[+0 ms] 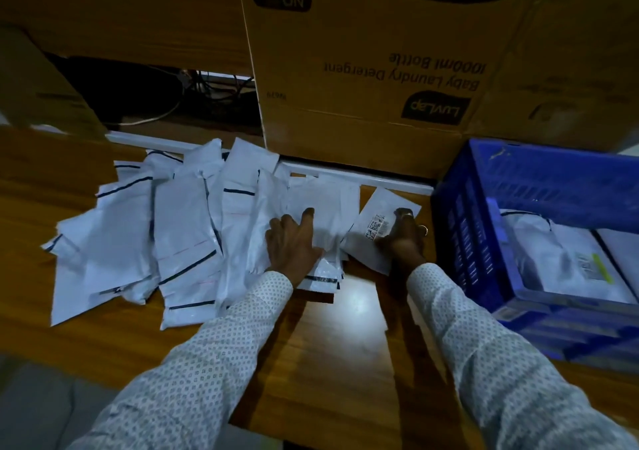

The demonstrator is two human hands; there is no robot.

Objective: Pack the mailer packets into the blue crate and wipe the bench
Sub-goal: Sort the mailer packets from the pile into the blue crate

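Note:
Several white mailer packets (179, 228) lie in a loose heap on the wooden bench (345, 339). My left hand (294, 245) rests on the right end of the heap, fingers spread over a packet. My right hand (403, 238) grips one packet with a barcode label (375, 221), lying apart from the heap. The blue crate (463, 242) stands at the right on the bench. It holds white packets (549, 263) laid flat inside.
A large cardboard box (373, 69) printed "Baby Laundry Detergent" stands behind the heap and crate. Another carton (38, 83) is at the back left, with cables (193, 93) in the dark gap between. A white strip (380, 176) runs along the bench's rear edge.

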